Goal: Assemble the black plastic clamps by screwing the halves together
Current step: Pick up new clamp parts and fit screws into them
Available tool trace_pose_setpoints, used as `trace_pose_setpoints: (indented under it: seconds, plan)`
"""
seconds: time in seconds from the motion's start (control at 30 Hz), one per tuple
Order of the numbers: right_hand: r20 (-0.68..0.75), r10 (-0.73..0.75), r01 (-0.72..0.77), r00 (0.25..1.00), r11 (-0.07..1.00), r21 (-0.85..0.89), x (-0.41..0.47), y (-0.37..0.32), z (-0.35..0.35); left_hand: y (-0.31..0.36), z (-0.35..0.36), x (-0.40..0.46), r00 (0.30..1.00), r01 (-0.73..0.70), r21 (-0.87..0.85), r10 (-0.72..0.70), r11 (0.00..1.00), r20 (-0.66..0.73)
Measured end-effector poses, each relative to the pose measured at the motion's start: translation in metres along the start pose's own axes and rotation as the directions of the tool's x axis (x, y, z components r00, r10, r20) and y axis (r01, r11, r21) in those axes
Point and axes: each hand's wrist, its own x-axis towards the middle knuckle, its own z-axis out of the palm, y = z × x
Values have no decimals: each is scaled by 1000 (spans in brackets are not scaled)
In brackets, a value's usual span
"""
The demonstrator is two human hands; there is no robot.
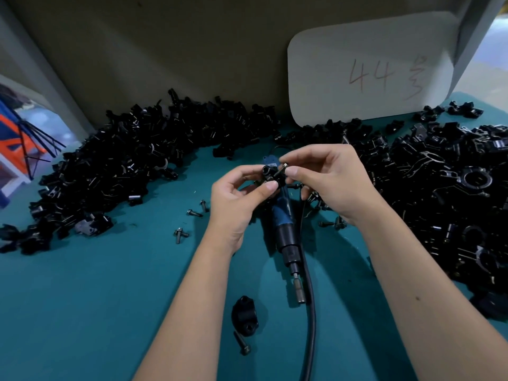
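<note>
— How far along is the work?
— Heaps of clamp parts (110, 171) crowd the table (82, 298). At centre frame, the left hand (236, 199) grips a clamp half (270, 173); the right hand (330, 182) pinches a screw (281, 169) at its hole, undriven.

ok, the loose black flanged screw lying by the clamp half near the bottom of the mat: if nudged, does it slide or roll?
The black flanged screw would probably roll in an arc, since its head is wider than its shank. The teal mat looks soft, so it likely stops soon. Small metal part: stiff, probably light, and the black clamp half beside it may block it.
</note>
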Motion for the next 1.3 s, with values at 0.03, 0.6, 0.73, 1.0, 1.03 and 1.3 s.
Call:
trace_pose_setpoints:
  seconds: [0.03, 0.6, 0.73, 1.0, 1.03, 1.3]
  plan:
    - [1, -1, 1, 1000, 1000, 9, 0, 0, 0, 0, 0, 0, 1000, -4, 2, 4, 1000, 10]
    - [23, -24, 27, 999, 988, -154, 1, -2, 2, -1, 1, -1, 1000, 22, -38, -22, 999, 13]
    - [9, -28, 30, 1000, 968, -250, 1, -1, 8, 0, 3, -2, 999, 37, -56, -36, 998, 12]
    - [-10, -87, 66, 996, 819, -570, 2, -5, 27, -1, 4, -1, 999, 46, 11, -46, 999, -4]
    - [0, -79, 64, 997, 817, -573, 2, -6, 26, 0, 5, -2, 999, 46, 13, -46, 999, -3]
    - [124, -69, 129, 990, 807, -576, 2, -2, 17, 4, 6, -2, 1000, 25, -20, -25, 999, -13]
